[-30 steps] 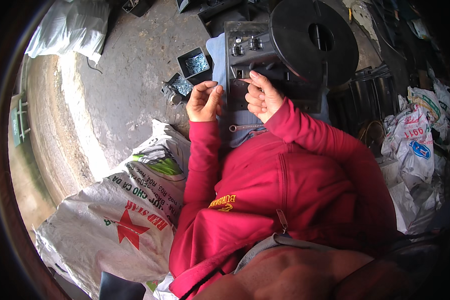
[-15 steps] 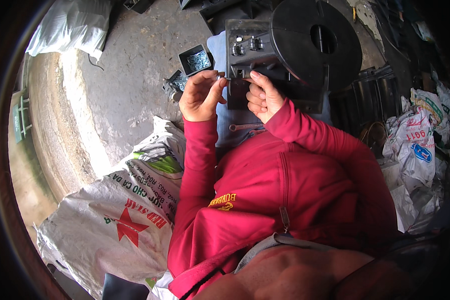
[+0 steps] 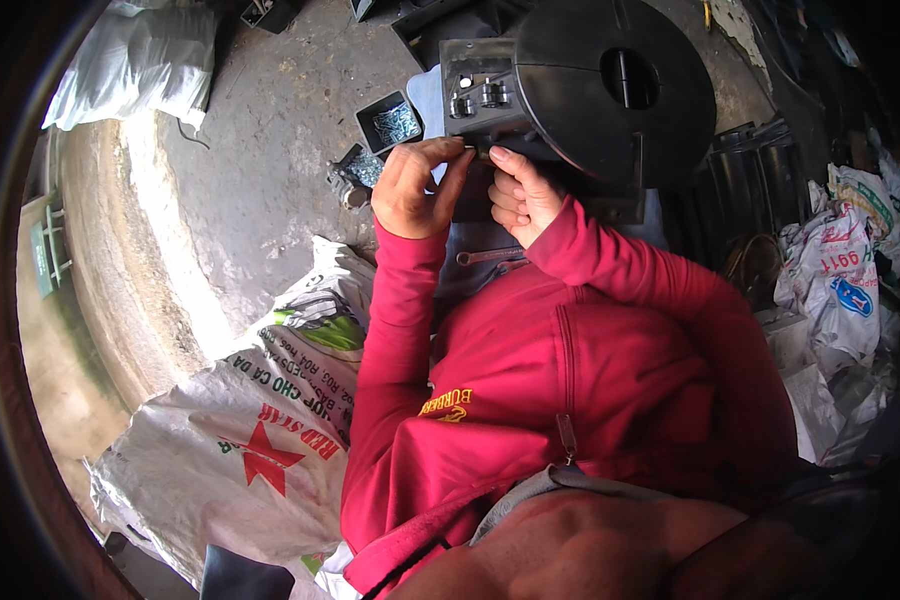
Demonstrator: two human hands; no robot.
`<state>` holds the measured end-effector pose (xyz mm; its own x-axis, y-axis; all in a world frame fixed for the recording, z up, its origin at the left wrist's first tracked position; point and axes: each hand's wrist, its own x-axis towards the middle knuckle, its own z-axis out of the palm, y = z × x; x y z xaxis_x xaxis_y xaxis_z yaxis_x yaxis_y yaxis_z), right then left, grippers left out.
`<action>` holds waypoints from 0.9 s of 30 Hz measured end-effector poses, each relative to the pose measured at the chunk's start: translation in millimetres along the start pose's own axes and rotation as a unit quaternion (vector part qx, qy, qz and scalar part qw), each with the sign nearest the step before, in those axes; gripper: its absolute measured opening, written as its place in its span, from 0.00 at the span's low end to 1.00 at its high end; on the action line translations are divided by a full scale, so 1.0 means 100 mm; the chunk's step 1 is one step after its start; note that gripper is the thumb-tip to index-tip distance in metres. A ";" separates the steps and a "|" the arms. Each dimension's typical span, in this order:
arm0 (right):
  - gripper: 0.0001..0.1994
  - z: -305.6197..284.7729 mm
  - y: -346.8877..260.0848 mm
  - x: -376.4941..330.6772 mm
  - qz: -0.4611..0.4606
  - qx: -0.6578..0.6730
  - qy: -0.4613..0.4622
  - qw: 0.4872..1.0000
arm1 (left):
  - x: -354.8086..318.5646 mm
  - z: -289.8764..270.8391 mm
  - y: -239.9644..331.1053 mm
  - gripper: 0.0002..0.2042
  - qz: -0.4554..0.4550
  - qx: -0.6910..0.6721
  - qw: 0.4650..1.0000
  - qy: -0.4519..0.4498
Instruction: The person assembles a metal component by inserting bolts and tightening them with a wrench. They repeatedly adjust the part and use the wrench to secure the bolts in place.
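Just on the near side of the big black wheel (image 3: 570,95), the left hand (image 3: 413,195) and right hand (image 3: 525,198) sit close together by its black base (image 3: 477,60). The left thumb and finger make a tight pinch, but I can't tell what's inside. The right hand is curled, maybe to steady the base; its grip is hidden. Left of the wheel, a box (image 3: 364,128) of metal bits (image 3: 397,123) sits, probably for easy reaching.

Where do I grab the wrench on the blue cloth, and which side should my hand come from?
I'd pinch the wrench by its slim handle, just right of the ring end, coming down from the left. It lies crosswise, with that ring pointing left over the blue cloth, while its other end runs toward the red jacket, where there seems less room for fingers.
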<state>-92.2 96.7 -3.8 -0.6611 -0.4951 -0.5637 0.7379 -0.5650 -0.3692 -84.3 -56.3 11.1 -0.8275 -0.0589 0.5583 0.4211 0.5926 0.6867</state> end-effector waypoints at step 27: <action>0.13 -0.28 0.20 0.14 -0.046 0.041 -0.073 0.995 | 0.07 0.03 0.15 0.12 0.013 0.138 0.989 -0.061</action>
<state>-82.8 97.0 -39.4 -0.7425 -0.5256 -0.4153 0.6637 -0.6611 -0.3499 -85.0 -45.4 24.7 -0.8632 0.0466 0.5028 0.3400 0.7897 0.5106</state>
